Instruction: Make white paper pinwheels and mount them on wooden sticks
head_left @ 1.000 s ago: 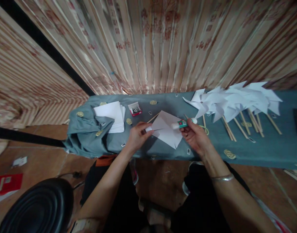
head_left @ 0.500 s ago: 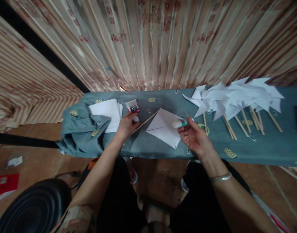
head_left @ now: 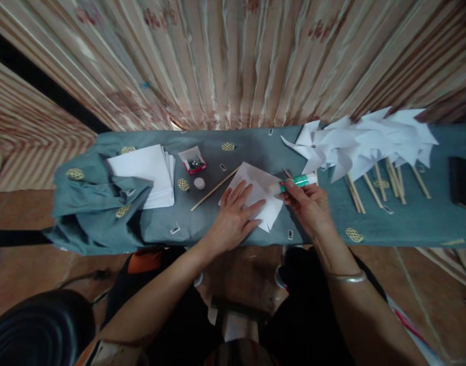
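Observation:
My left hand (head_left: 234,216) lies flat with fingers spread on a white paper square (head_left: 255,175) that has slits running in from its corners. In my right hand (head_left: 309,203) is a green and white glue stick (head_left: 302,180), held level over the paper's right side with its uncapped end to the left. A small round white cap (head_left: 199,183) rests on the cloth, left of a thin wooden stick (head_left: 214,188) whose far end meets the paper. Behind my right hand a pointed scissor tip (head_left: 286,173) shows; the rest is hidden.
A stack of white paper (head_left: 141,165) lies at the left. Near it stands an open red box (head_left: 194,163) of small metal pieces. Several paper pinwheels (head_left: 370,142) on wooden sticks overlap at the right. A dark object (head_left: 463,183) sits at the far right on the grey-green cloth (head_left: 248,137).
My left hand has let go of the white cap, left it on the cloth, and moved right onto the paper. The glue stick has turned level in my right hand.

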A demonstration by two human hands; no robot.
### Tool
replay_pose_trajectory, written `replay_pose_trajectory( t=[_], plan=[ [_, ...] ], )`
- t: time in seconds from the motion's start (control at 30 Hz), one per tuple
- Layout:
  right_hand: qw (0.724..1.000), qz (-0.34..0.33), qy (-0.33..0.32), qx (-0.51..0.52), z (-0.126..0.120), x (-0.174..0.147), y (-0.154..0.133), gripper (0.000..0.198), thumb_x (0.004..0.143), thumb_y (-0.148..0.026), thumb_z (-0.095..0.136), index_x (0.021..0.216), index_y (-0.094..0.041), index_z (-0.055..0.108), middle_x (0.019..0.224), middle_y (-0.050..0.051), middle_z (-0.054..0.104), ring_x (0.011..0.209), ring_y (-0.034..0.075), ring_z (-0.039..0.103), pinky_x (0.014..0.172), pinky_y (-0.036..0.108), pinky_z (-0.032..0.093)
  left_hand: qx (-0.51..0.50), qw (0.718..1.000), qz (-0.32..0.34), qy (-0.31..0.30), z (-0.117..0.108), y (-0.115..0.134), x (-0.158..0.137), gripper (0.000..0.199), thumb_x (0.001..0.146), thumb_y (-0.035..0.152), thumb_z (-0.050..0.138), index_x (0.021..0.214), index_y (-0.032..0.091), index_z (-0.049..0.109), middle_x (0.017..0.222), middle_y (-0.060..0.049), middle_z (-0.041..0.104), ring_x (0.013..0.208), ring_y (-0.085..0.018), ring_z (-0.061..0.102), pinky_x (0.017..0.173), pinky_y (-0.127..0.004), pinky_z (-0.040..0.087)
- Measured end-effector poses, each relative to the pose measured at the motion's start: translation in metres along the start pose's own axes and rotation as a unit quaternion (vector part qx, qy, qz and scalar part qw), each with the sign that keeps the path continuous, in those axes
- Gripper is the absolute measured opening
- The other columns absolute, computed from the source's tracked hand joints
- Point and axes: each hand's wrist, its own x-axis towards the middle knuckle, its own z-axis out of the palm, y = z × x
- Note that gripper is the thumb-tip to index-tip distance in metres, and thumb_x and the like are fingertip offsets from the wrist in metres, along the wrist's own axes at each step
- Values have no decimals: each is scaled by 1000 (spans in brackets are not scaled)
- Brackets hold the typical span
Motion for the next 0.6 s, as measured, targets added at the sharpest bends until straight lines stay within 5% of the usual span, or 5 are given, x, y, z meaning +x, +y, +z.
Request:
replay_pose_trajectory(
  t=[0.37, 0.6],
  plan=[
    [993, -38, -29, -104, 20, 11, 18, 34, 66, -46, 84, 73, -21, 63, 66, -3, 68, 56, 11, 61, 54, 25, 49, 30, 998, -21, -57, 10, -4, 0, 54, 90, 52, 59, 136, 24, 58, 157, -20, 38, 151, -42, 24, 117, -67, 26],
    [964, -119, -20, -235, 15, 11, 28, 26, 78, -44, 75, 80, -22, 61, 70, -3, 65, 64, 13, 62, 63, 29, 51, 24, 998, -24, -52, 11, -2, 0, 57, 88, 52, 64, 138, 26, 55, 159, -17, 37, 151, -40, 25, 118, -67, 25]
  ],
)
